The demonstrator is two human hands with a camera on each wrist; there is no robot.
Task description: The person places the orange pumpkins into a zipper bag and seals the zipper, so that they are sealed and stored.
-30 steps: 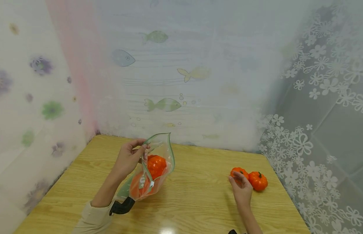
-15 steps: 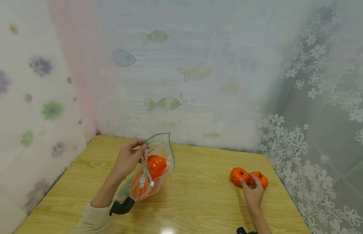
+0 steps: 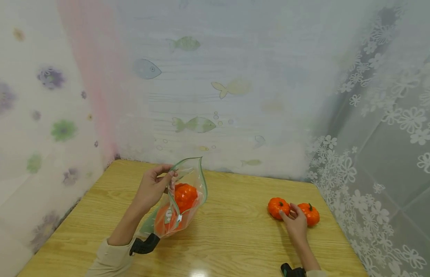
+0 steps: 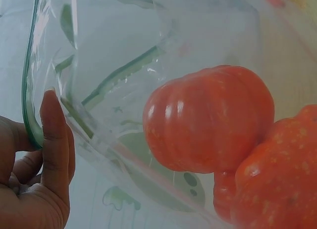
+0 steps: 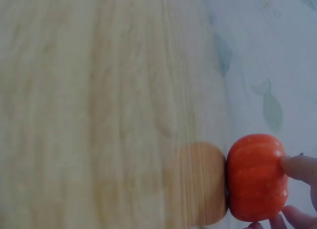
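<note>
My left hand [image 3: 153, 188] pinches the green-edged rim of a clear zip bag [image 3: 192, 175], and the bag's mouth gapes. Inside it, in the left wrist view, lie a smooth orange toy pumpkin [image 4: 208, 120] and another orange pumpkin [image 4: 282, 174], cut off by the frame edge. Over on the right side of the table, my right hand [image 3: 297, 227] grips a small orange toy pumpkin [image 3: 278, 207] with a green stem. Its thumb presses one side of that pumpkin [image 5: 256, 177] in the right wrist view. A second stemmed pumpkin [image 3: 310, 214] stands just right of the hand.
The wood-grain table [image 3: 235, 223] carries all of this. Behind it hangs a pale curtain [image 3: 270, 107] printed with fish. Flowered sheets enclose the left and right sides. A black wrist mount [image 3: 145, 244] sits below the bag.
My right hand has moved onto the left one of the two loose pumpkins and taken hold of it. That pumpkin has shifted slightly left, away from its neighbour. The left hand and bag stay put.
</note>
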